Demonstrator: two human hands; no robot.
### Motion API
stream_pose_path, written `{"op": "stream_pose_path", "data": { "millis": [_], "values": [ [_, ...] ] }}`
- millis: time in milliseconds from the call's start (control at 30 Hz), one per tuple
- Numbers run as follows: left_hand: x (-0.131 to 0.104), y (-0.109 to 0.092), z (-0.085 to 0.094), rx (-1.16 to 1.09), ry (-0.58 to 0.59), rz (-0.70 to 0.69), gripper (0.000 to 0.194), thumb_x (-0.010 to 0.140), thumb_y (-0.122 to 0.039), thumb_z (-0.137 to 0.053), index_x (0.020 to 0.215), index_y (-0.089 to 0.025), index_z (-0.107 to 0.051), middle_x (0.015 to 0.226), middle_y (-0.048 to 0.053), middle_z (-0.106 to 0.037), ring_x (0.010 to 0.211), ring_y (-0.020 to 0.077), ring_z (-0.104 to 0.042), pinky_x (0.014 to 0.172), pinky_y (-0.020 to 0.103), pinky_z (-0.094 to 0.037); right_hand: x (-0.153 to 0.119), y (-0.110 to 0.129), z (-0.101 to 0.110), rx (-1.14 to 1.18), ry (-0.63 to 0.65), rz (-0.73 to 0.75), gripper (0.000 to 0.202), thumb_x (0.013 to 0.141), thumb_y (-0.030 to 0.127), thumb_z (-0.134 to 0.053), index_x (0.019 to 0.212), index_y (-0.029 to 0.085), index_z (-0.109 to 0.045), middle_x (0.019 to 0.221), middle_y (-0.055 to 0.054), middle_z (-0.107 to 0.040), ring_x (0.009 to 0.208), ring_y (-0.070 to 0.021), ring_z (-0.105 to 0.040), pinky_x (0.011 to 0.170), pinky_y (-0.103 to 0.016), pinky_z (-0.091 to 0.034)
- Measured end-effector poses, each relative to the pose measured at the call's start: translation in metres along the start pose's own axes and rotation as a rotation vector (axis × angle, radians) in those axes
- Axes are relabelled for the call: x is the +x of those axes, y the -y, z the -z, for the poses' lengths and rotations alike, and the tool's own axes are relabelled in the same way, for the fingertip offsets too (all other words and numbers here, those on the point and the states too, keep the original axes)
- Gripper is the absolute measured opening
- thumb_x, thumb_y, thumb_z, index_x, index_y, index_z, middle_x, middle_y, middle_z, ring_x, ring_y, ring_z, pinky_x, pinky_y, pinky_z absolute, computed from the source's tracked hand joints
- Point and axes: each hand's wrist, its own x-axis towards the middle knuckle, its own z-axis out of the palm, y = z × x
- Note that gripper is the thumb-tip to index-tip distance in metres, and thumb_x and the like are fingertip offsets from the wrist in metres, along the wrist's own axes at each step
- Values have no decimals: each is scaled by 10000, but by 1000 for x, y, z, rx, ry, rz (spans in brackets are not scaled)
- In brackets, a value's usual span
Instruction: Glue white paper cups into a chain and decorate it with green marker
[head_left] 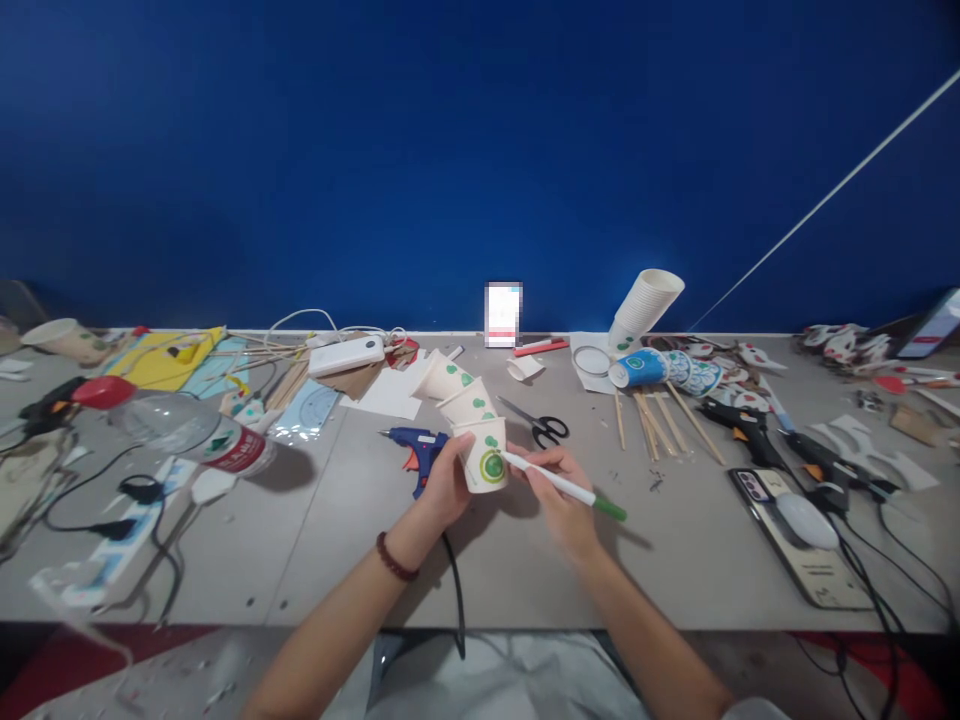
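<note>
The left hand (448,487) is closed on a bent row of three paper cups (486,438). It grips the near cup, the one at the bottom of the row, by its left side. The other two cups stick out past the grip, going up and to the left, away from the person. So most of the row is outside the fingers, and the near cup's front, with a round green picture, is easy to see.

The right hand (564,505) is closed on a white pen (556,480) with a green end. The pen slants across the fingers. Its tip is right at the green picture on the near cup, but I cannot tell if it touches. The green end pokes out past the hand on the right.

A blue glue gun (422,452) lies on the gray table (337,540), just left of the cups. Black scissors (546,430) lie past the right hand. A tall stack of cups (643,308) leans farther back, to the right.
</note>
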Motion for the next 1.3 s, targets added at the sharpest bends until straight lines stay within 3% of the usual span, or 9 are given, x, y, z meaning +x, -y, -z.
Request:
{"op": "stream_pose_path", "data": {
  "millis": [400, 700, 833, 1033, 1133, 1300],
  "values": [
    [1, 1, 0, 21, -81, -20, 381, 693, -416, -696, 888, -90, -710, 785, 109, -742, 663, 222, -663, 617, 312, -504, 2, 3, -2, -40, -30, -38, 166, 759, 354, -755, 779, 230, -646, 1017, -63, -784, 1033, -247, -723, 889, -391, -585],
    [0, 3, 0, 81, -106, -15, 413, 727, -459, -691, 939, -104, -701, 811, 109, -749, 682, 235, -685, 672, 338, -532, 0, 5, -3, -34, -50, -52, 180, 762, 360, -747, 786, 229, -627, 1037, -65, -782, 945, -229, -747, 876, -380, -588],
    [0, 4, 2, 71, -133, -11, 434, 720, -458, -697, 963, -99, -704, 835, 113, -753, 719, 236, -687, 681, 328, -532, 1, 5, -2, -41, -56, -33, 164, 771, 348, -731, 778, 235, -613, 967, -60, -790, 996, -240, -734, 866, -385, -588],
    [1, 5, 4, 61, -49, 19, 461, 748, -476, -665, 974, -77, -707, 838, 144, -745, 738, 263, -689, 674, 340, -521, 2, 0, 2, -27, -40, -16, 153, 785, 325, -724, 789, 238, -598, 958, -47, -785, 1043, -241, -720, 860, -377, -588],
    [1, 7, 5, 56, -88, 11, 431, 755, -466, -670, 960, -89, -707, 846, 133, -748, 735, 255, -689, 689, 342, -526, 1, 0, 0, -11, -43, -1, 152, 786, 326, -728, 780, 242, -602, 899, -26, -784, 1050, -240, -718, 852, -365, -592],
    [1, 8, 5, 43, -171, -2, 469, 716, -466, -712, 1004, -95, -691, 869, 112, -751, 744, 234, -688, 687, 324, -534, 0, 4, -2, -52, -38, 0, 133, 791, 334, -724, 787, 248, -622, 990, -43, -787, 990, -230, -734, 850, -364, -589]
  ]
}}
